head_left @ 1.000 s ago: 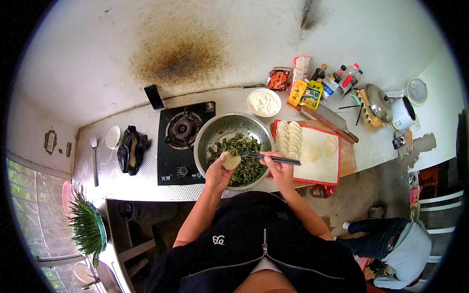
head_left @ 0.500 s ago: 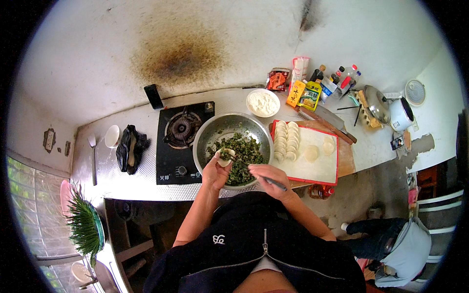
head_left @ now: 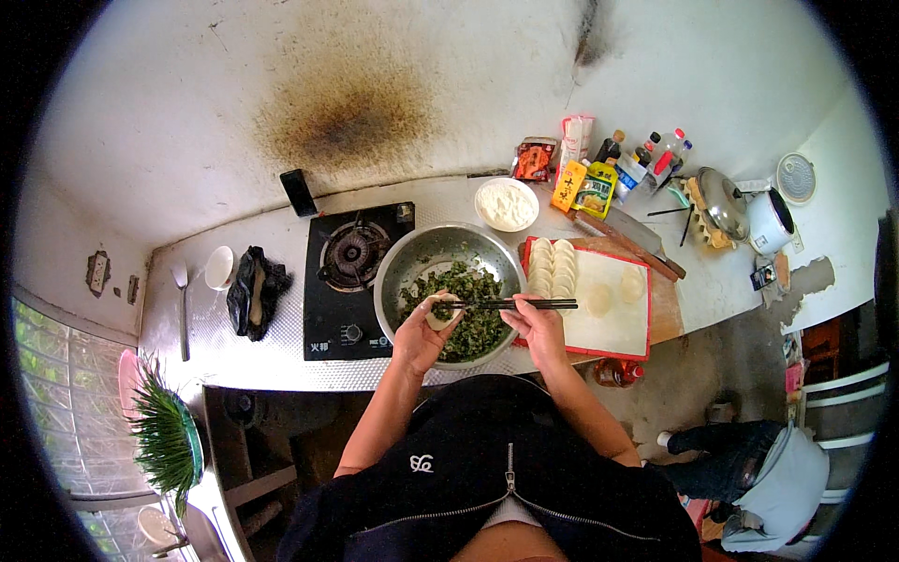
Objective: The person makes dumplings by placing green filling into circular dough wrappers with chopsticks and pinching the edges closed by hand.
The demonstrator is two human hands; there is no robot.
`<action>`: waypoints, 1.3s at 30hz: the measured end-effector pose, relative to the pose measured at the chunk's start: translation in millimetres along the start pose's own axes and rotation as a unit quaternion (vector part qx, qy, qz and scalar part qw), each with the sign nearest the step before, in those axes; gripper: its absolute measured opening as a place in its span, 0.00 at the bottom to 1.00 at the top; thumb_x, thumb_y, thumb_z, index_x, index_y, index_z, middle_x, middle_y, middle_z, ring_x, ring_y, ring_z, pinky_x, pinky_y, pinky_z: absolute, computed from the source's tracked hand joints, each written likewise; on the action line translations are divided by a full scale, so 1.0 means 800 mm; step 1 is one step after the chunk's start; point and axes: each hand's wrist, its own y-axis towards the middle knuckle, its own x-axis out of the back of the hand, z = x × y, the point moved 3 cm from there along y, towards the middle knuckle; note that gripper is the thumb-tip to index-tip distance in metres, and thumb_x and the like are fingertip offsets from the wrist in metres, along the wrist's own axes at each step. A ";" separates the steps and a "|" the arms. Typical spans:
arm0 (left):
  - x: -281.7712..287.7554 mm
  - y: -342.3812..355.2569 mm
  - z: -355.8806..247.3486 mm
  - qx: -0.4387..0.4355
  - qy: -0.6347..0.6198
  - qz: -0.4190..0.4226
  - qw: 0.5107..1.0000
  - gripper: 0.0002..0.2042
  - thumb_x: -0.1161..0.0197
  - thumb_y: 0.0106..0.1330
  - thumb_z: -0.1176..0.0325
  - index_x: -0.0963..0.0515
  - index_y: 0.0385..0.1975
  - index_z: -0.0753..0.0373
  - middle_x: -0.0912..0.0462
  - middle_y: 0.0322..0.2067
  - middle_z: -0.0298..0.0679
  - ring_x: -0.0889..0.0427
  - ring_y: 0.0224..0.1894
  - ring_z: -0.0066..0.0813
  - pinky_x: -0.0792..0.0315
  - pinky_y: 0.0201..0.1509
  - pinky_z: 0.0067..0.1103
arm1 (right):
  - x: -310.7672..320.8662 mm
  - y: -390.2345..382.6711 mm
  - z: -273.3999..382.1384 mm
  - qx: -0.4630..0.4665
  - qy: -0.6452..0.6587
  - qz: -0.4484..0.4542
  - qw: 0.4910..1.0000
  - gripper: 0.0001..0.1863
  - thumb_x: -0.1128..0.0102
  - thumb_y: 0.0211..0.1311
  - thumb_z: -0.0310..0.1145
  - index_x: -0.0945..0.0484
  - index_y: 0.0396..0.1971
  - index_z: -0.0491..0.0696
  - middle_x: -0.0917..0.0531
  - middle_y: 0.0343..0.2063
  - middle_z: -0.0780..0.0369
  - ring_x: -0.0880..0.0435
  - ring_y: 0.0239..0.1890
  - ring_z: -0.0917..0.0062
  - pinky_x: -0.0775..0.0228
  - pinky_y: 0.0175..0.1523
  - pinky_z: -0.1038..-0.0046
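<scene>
My left hand cups a round dough wrapper with some green filling on it, held over the near left part of a steel bowl. Dark chopsticks lie level across the bowl, gripped by my right hand; their tips reach the wrapper. Chopped green filling covers the bottom of the bowl. To the right, a red-edged white board carries two rows of folded dumplings and two flat wrappers, one of them a pale dough round.
Left of the bowl sits a black gas stove. Behind stands a bowl of white flour, near seasoning packets and bottles. A cleaver lies behind the board. Another person is at the lower right.
My right hand has turned the chopsticks from pointing down near the filling to lying level, tips at the wrapper. My left hand still holds the wrapper in about the same place.
</scene>
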 end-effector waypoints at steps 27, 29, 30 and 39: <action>0.016 0.001 0.003 0.032 0.035 -0.023 0.999 0.15 0.56 0.75 0.65 0.31 0.51 0.70 0.26 0.53 0.46 0.25 0.55 0.41 0.27 0.61 0.37 | -0.002 0.014 0.013 -0.008 -0.087 0.032 0.996 0.10 0.43 0.64 0.27 0.24 0.41 0.36 0.19 0.38 0.56 0.16 0.38 0.70 0.17 0.44 0.69; 0.015 0.000 0.006 0.034 0.028 -0.018 0.999 0.16 0.58 0.75 0.64 0.31 0.52 0.69 0.26 0.53 0.45 0.25 0.56 0.40 0.27 0.61 0.37 | 0.002 0.016 0.016 -0.009 -0.065 0.028 0.997 0.10 0.43 0.64 0.27 0.24 0.40 0.36 0.19 0.38 0.56 0.16 0.38 0.70 0.17 0.44 0.69; 0.018 0.001 0.006 0.038 0.021 -0.015 0.999 0.16 0.58 0.75 0.64 0.31 0.52 0.69 0.26 0.53 0.46 0.26 0.56 0.40 0.27 0.62 0.38 | 0.004 0.017 0.017 -0.010 -0.054 0.025 0.998 0.10 0.43 0.63 0.27 0.24 0.40 0.36 0.19 0.38 0.56 0.16 0.38 0.70 0.17 0.44 0.69; 0.009 0.001 0.006 0.053 0.022 0.011 0.998 0.19 0.61 0.76 0.59 0.34 0.53 0.71 0.27 0.53 0.50 0.26 0.57 0.45 0.28 0.62 0.41 | 0.008 0.024 0.013 -0.013 -0.056 0.049 0.997 0.11 0.44 0.64 0.28 0.24 0.42 0.37 0.18 0.38 0.54 0.15 0.37 0.69 0.17 0.44 0.70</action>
